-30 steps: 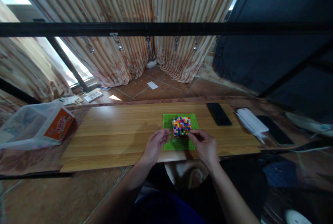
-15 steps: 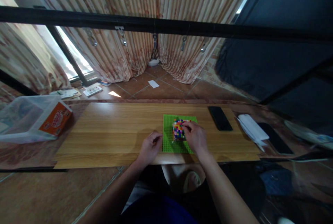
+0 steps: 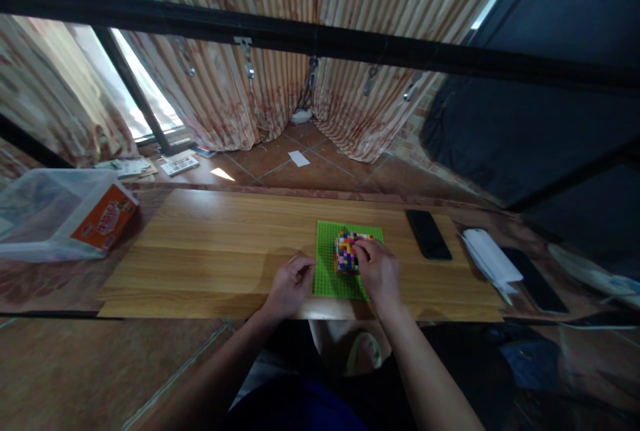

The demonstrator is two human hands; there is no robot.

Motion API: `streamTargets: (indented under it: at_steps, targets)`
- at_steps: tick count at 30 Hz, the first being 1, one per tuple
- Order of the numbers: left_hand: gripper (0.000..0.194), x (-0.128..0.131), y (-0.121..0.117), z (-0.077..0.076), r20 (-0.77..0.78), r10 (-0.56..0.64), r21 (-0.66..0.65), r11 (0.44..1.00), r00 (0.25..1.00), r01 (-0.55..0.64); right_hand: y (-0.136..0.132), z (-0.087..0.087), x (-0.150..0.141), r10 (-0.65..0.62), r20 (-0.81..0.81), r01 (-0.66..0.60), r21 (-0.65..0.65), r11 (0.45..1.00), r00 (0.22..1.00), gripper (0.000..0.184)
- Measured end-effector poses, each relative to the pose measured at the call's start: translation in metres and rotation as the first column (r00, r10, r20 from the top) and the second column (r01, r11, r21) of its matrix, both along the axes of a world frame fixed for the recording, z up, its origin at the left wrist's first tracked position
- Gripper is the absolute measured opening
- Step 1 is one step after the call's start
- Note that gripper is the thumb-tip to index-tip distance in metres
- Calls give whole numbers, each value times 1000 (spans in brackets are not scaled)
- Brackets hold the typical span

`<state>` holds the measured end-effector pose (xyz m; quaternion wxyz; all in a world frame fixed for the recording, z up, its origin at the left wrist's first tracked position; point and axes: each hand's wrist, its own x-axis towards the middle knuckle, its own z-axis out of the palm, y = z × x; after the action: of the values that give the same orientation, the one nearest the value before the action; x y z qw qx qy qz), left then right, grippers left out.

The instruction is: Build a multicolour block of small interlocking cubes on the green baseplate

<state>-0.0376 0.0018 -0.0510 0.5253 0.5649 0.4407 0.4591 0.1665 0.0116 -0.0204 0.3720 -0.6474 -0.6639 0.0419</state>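
Observation:
A block built of many small coloured toy bricks [image 3: 346, 259] stands on a green studded baseplate [image 3: 326, 284]. Over the block's right side reaches my right hand [image 3: 381, 273], its thumb and fingertips pinched together at the top bricks. Anything between those fingertips is too small to make out. My left hand [image 3: 291, 284] rests on the wooden table just left of the baseplate, fingers curled and fingertips by the plate's left edge. Whether it holds a small piece is hidden.
A black phone [image 3: 429, 234] lies right of the baseplate on the wooden table [image 3: 210, 244]. Beyond the right end are a white item [image 3: 493, 257] and a dark flat device [image 3: 535, 281]. A clear plastic bin [image 3: 55, 217] with an orange label stands left. A black bar [image 3: 280, 29] crosses ahead.
The camera view has shifted slightly. My right hand stays pinched at the block's top with only a small shift of the fingers; my left hand stays beside the baseplate.

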Motion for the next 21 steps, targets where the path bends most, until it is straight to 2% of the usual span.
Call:
streamTargets:
  at_steps: [8, 13, 18, 21]
  targets:
    - [10, 0, 0, -1, -54, -1, 12, 1000, 999, 2, -5, -13, 0, 3, 115, -8, 44, 999, 993, 33]
    - [9, 0, -1, -1, 23, 13, -38, 999, 1000, -12, -7, -18, 1, 26, 173, -29, 19, 999, 985, 35]
    - [8, 1, -2, 2, 36, 12, -50, 999, 999, -11, -6, -20, 3, 44, 161, -44, -4, 999, 986, 35]
    - [8, 1, -2, 5, 33, 11, -28, 1000, 999, -10, -6, -14, 1, 67, 77, -66, -16, 998, 995, 34]
